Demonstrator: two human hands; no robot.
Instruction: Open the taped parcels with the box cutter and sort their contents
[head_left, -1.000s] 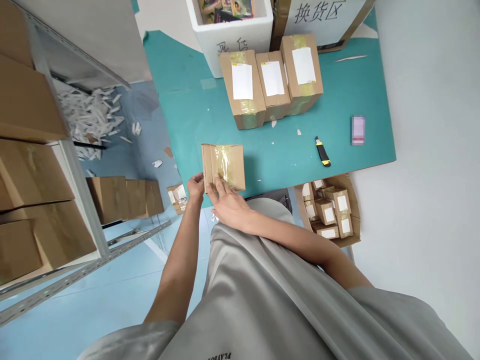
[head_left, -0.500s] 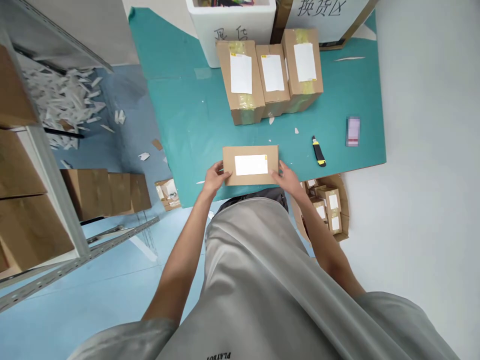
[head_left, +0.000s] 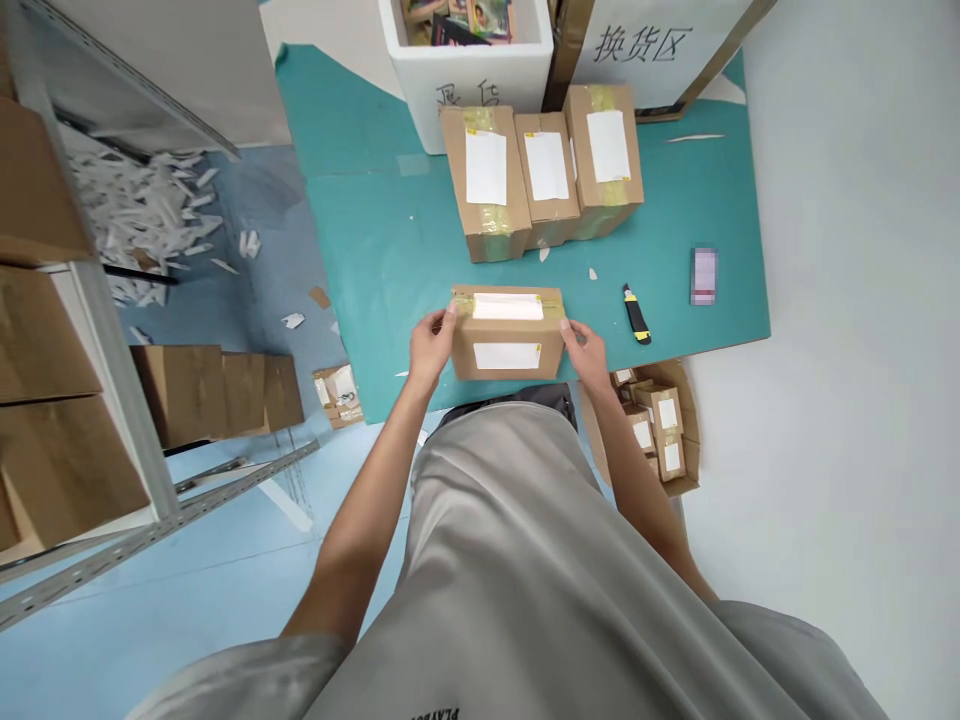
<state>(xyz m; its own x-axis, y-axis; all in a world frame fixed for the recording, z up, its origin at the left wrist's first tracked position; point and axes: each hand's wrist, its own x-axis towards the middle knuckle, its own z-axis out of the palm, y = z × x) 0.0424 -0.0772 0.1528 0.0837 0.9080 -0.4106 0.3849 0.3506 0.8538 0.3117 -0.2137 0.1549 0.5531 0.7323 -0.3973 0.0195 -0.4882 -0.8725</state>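
Observation:
A brown cardboard box (head_left: 465, 332) is at the front edge of the green-covered table (head_left: 375, 240), tilted so that two of its faces show. Each of those faces bears a white label, and clear yellowish tape runs along the upper one. My left hand (head_left: 433, 345) grips its left end, thumb on the cardboard. At the opposite end my right hand (head_left: 586, 350) holds it with the fingertips. The undersides of both hands are hidden. To the right of the box lies a black and yellow utility knife (head_left: 637, 315).
Three taped, labelled boxes (head_left: 545, 180) stand behind, before a white bin (head_left: 469, 70) and a lettered white panel (head_left: 630, 50). A blurred phone-like object (head_left: 703, 276) lies at right. Below the table, a large carton (head_left: 686, 430) holds small boxes. Shelved cartons (head_left: 45, 340) stand left.
The box has been tipped between my hands, so a second labelled, taped face now shows above the first. My view has shifted slightly.

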